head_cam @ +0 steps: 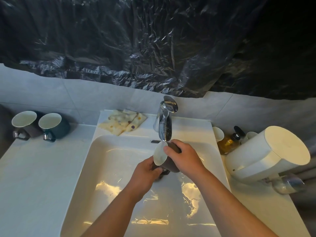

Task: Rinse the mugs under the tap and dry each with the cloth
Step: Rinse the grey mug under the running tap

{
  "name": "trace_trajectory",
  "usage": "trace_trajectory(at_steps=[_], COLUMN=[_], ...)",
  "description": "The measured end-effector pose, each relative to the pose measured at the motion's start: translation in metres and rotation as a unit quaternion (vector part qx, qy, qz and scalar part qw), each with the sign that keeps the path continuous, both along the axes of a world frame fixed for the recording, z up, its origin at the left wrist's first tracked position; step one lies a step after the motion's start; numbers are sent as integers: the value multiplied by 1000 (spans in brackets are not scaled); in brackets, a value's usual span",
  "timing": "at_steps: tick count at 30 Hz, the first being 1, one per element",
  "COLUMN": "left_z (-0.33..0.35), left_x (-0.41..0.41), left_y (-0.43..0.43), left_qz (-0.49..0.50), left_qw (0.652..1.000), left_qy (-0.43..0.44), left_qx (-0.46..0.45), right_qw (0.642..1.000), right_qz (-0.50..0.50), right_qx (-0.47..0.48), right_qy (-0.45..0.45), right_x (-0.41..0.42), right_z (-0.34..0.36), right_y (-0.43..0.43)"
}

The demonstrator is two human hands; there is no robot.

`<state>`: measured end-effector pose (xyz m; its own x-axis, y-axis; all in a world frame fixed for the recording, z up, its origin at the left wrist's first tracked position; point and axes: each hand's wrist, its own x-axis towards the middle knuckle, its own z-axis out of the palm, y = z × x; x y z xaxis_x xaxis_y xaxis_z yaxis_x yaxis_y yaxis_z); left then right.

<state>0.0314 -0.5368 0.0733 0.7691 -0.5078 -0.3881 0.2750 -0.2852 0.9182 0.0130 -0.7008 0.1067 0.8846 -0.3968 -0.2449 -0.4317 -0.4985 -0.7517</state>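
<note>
Head view, read from left to right. At far left, on the pale counter (42, 168), we see a brown ceramic mug with a white inside (25, 124) and a dark green ceramic mug with a white inside (54, 126) just beside each other, handles toward us. A folded cream cloth with coloured dots (123, 124) lies on the back ledge of the white rectangular sink (109, 168), left of the chrome tap (165, 124). Over the basin, just below the spout, a second brown mug with a white interior (169, 164) is held tilted, mouth turned leftward. Our left hand (145, 174) curls its fingers round the handle; our right hand (185, 158) wraps over the body, thumb at the rim. On the right counter stand a white cup (218, 134), an amber pump bottle (227, 142) and a white cylindrical appliance (266, 154).
</note>
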Motion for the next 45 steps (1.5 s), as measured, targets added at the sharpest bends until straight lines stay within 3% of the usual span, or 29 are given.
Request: trace_trajectory(at_steps=[5,8,13,16,24,27,33,39,43,45], left_z=[0,-3,9,9,13,14,17,20,14,10], left_x=[-1,0,3,11,14,17,17,13,12,14], left_y=[2,4,12,17,24,22,23,20,19,22], left_qz=[3,43,87,116,112,117,122,118,143,152], left_qw=[1000,997,982,987,983,975,975,980,985,986], left_qy=[13,59,151,102,-128,-171,-167,-133,-75,-33], left_qx=[-3,-13,-80,-38,73,79,86,90,68,53], right_qw=[1000,994,936,894,897,893,893,928,966,987], right_qz=[-11,-37,-137,-196,-183,-190,-197,-168,-109,-77], right_qx=[26,107,324,403,400,406,400,327,235,116], right_qy=[7,-3,-12,2,53,50,59,68,-3,-76], right_x=[-2,-2,-2,-3,4,5,7,2,-4,-4], right_z=[2,3,-16,-32,-42,-42,-32,-14,15,34], right_y=[1,3,17,23,26,29,31,24,16,11])
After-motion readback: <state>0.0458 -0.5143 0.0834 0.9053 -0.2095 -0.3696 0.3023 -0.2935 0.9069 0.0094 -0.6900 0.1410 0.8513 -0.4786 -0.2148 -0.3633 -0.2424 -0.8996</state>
